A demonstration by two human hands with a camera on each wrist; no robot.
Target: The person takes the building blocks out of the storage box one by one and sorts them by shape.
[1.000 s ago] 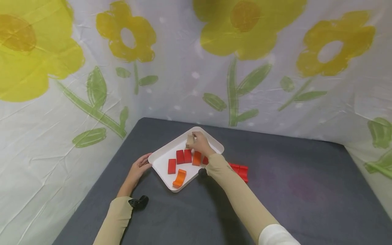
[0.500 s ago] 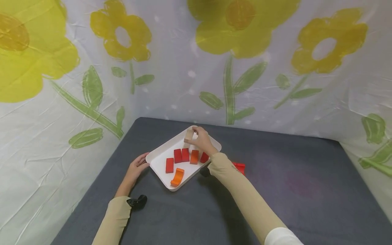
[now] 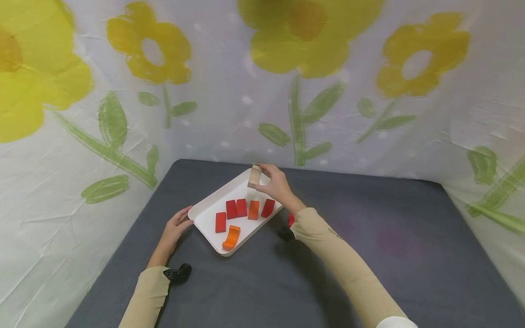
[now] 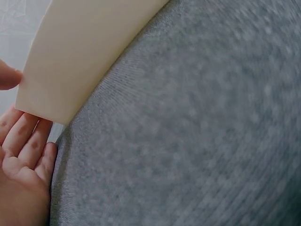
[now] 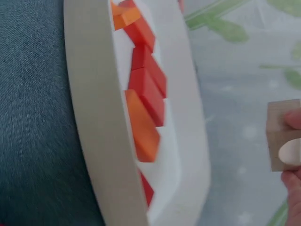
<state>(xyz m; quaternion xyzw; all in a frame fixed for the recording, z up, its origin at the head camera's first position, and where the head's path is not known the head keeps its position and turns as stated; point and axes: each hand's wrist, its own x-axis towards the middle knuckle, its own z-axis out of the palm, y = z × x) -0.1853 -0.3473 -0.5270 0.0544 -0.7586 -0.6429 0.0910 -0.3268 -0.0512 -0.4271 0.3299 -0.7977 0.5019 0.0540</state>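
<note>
My right hand (image 3: 279,184) pinches a pale wooden block (image 5: 278,134) between thumb and fingers, lifted over the far end of the white tray (image 3: 209,214). At the tray's left corner, my left hand (image 3: 174,230) grips the rim; in the left wrist view its thumb (image 4: 8,77) lies on one side and its fingers reach under the other. Inside the tray are several red blocks (image 3: 220,222), an orange block (image 3: 253,210) and an orange block with a curved hollow (image 3: 231,238). The right wrist view shows these blocks past the tray's near wall.
A bit of red block (image 3: 291,220) shows on the dark grey tabletop (image 3: 369,237), mostly hidden by the right sleeve (image 3: 328,241). A black wrist camera (image 3: 178,273) sits at the left cuff. Behind the table hangs a flower-printed cloth (image 3: 229,114).
My right hand has lifted the wooden block up and away from the tray floor. The right forearm now covers more of the red blocks on the table. My left hand stays at the tray corner.
</note>
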